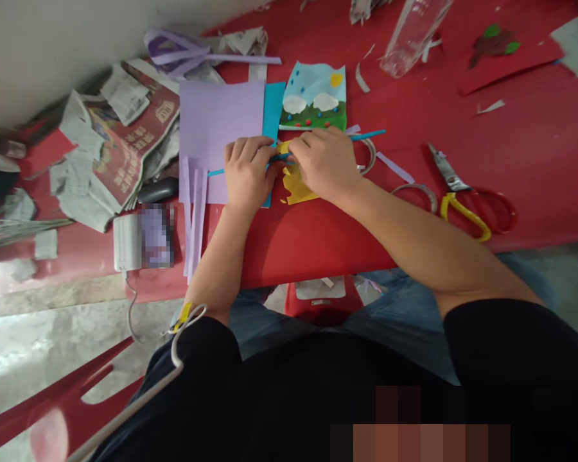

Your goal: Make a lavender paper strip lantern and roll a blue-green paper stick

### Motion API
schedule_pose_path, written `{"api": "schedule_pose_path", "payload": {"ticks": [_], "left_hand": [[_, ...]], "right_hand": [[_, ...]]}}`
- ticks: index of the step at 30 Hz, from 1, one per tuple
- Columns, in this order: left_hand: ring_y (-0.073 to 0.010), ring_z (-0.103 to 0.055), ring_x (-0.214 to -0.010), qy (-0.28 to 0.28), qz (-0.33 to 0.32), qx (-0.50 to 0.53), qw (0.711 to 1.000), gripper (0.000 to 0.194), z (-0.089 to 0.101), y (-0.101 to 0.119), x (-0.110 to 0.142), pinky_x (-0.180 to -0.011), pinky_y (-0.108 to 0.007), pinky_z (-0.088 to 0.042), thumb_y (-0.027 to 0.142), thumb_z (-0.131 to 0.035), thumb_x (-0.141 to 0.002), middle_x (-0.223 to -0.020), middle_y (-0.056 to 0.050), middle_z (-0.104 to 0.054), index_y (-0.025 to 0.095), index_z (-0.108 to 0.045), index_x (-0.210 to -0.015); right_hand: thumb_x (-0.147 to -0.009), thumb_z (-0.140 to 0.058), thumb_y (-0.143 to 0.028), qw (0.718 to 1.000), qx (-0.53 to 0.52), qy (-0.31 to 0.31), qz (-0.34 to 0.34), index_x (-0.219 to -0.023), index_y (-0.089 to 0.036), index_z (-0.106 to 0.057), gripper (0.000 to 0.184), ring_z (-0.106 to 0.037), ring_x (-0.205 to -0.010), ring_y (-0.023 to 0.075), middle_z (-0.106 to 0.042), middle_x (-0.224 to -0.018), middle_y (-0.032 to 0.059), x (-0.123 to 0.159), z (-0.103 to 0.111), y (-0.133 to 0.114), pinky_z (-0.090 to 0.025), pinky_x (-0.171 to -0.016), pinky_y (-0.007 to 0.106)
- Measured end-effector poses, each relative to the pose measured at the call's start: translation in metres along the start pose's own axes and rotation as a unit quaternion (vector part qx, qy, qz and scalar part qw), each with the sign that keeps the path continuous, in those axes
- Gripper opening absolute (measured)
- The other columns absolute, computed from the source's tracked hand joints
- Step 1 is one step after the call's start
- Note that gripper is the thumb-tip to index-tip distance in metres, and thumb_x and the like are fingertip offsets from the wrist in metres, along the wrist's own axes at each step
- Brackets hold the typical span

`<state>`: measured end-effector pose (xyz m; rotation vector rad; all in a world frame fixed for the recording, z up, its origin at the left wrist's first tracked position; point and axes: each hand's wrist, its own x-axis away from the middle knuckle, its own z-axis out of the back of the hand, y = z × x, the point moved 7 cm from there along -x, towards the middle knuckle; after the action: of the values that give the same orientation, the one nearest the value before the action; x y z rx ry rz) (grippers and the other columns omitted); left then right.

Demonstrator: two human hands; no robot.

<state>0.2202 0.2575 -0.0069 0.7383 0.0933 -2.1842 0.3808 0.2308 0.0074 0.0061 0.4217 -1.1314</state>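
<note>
My left hand (250,168) and my right hand (326,162) are side by side, their fingers closed on a thin blue strip (370,136) that looks like rolled paper. It runs nearly level, an end sticking out past each hand. Beneath the left hand lies a purple paper sheet (221,119), partly covering a blue sheet (274,106). Torn-edged yellow paper (299,187) is under the right hand, partly hidden by it. A small landscape picture (313,96) with white clouds lies just beyond. Narrow purple paper strips (195,224) rest left of my left hand.
Scissors (455,183) with red and yellow handles lie right, near tape rolls (421,190). A clear bottle (409,42) is at the back. Crumpled newspaper (130,135), a dark mouse-like object (158,190) and a phone (155,234) are left. Scraps dot the red table (313,247).
</note>
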Motion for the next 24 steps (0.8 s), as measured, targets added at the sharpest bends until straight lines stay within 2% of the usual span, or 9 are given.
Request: {"api": "schedule_pose_path", "payload": {"ticks": [4, 10, 13, 16, 21, 24], "left_hand": [[-0.0302, -0.064, -0.111, 0.03, -0.007, -0.011, 0.999, 0.018, 0.003, -0.002, 0.001, -0.094, -0.053, -0.045, 0.047, -0.064, -0.109, -0.122, -0.007, -0.077, 0.03, -0.07, -0.107], [-0.0279, -0.057, -0.11, 0.008, 0.01, 0.038, 0.999, 0.044, -0.009, -0.014, 0.001, -0.096, -0.053, -0.039, 0.071, -0.062, -0.104, -0.126, -0.008, -0.076, 0.028, -0.07, -0.105], [-0.0275, -0.056, -0.116, -0.008, 0.035, 0.071, 0.997, 0.041, -0.009, -0.013, 0.002, -0.104, -0.057, -0.037, 0.067, -0.055, -0.11, -0.131, -0.01, -0.073, 0.029, -0.069, -0.114], [-0.0295, -0.058, -0.119, 0.004, 0.047, 0.07, 0.996, 0.035, -0.001, -0.007, 0.002, -0.107, -0.059, -0.038, 0.062, -0.055, -0.111, -0.128, -0.009, -0.074, 0.031, -0.069, -0.112], [-0.0306, -0.061, -0.119, 0.015, 0.043, 0.045, 0.998, 0.033, 0.005, -0.006, 0.0, -0.107, -0.06, -0.039, 0.063, -0.057, -0.109, -0.126, -0.006, -0.077, 0.033, -0.07, -0.106], [-0.0306, -0.062, -0.118, 0.009, 0.039, 0.022, 0.999, 0.035, 0.004, -0.006, -0.002, -0.107, -0.06, -0.039, 0.064, -0.056, -0.109, -0.126, -0.005, -0.079, 0.033, -0.071, -0.105]], "right_hand": [[-0.117, -0.034, -0.019, 1.0, -0.025, 0.01, -0.003, -0.123, -0.015, -0.069, 0.036, -0.071, -0.111, 0.0339, -0.076, -0.111, 0.0136, 0.001, -0.003, 0.0, -0.049, -0.099, 0.049], [-0.119, -0.031, -0.025, 0.998, -0.06, 0.02, 0.003, -0.12, -0.019, -0.07, 0.039, -0.069, -0.114, 0.032, -0.074, -0.112, 0.0121, 0.0, -0.004, 0.002, -0.049, -0.101, 0.049], [-0.12, -0.03, -0.028, 0.997, -0.07, 0.026, 0.004, -0.116, -0.02, -0.07, 0.041, -0.068, -0.113, 0.0314, -0.073, -0.11, 0.011, 0.0, -0.004, 0.004, -0.047, -0.102, 0.05], [-0.12, -0.03, -0.03, 0.997, -0.067, 0.03, 0.007, -0.115, -0.021, -0.07, 0.041, -0.067, -0.11, 0.0302, -0.073, -0.108, 0.0102, 0.0, -0.003, 0.005, -0.045, -0.101, 0.051], [-0.12, -0.029, -0.029, 0.998, 0.037, 0.044, 0.014, -0.123, -0.02, -0.069, 0.041, -0.065, -0.104, 0.0301, -0.076, -0.112, 0.0119, 0.0, 0.004, 0.004, -0.044, -0.094, 0.049], [-0.12, -0.033, -0.031, 0.997, 0.057, 0.047, 0.016, -0.124, -0.021, -0.07, 0.038, -0.065, -0.104, 0.0301, -0.076, -0.111, 0.0112, 0.001, 0.007, 0.006, -0.043, -0.096, 0.05]]}}
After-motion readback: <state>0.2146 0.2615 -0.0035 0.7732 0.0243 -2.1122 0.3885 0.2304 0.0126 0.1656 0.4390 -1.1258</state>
